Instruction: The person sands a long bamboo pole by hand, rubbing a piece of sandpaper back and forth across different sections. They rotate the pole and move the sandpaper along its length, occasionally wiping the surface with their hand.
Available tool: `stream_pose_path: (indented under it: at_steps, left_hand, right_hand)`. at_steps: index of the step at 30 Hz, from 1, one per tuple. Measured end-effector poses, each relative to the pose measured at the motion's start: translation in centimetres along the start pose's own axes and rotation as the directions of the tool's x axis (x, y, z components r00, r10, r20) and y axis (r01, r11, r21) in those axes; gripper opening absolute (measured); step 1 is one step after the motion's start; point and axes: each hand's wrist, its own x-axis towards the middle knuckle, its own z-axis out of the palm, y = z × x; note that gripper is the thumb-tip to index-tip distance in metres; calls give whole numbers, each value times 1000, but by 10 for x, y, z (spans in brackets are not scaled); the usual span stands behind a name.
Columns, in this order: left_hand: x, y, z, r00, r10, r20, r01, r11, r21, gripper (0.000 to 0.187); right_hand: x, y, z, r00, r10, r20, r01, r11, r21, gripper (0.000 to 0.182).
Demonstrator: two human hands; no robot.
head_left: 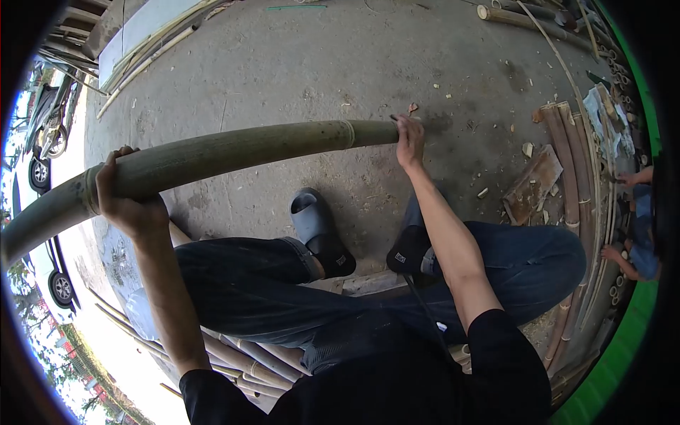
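My left hand (133, 198) grasps the long curved green bamboo pole (241, 151); my right hand (411, 139) holds its thinner end (375, 133). If one grip loosens, it could roll.

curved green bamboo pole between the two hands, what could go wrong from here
The long, curved green bamboo pole runs out of the picture beyond the left hand, so that end might knock something unseen. With the right hand at its narrower end, the pole could roll or tip if the grip slips. A drop might then land near the grey open-toed slide sandal, which offers little protection.
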Motion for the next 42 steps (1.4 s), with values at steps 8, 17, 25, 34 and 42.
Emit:
stream_pose_path:
  at_steps: [8,17,25,34,42]
  left_hand:
    - [7,5,0,998,-58,8,58,998,-4,32]
    - [-5,2,-3,999,3,51,-6,998,64,36]
    - [-3,6,8,1000,-10,29,9,1000,30,34]
    - [2,7,-3,994,-55,90,53,998,25,31]
    - [2,3,8,1000,-1,22,1,1000,28,29]
  right_hand:
    - [20,-175,-10,916,-378,-135,400,881,251,49]
    - [-3,-61,-9,989,-149,27,143,979,146,47]
    - [-3,-94,-10,971,-195,-140,215,965,151,53]
    - [9,-164,-21,973,-229,29,216,948,235,52]
    - [-13,-21,-13,993,-42,-114,49,997,56,51]
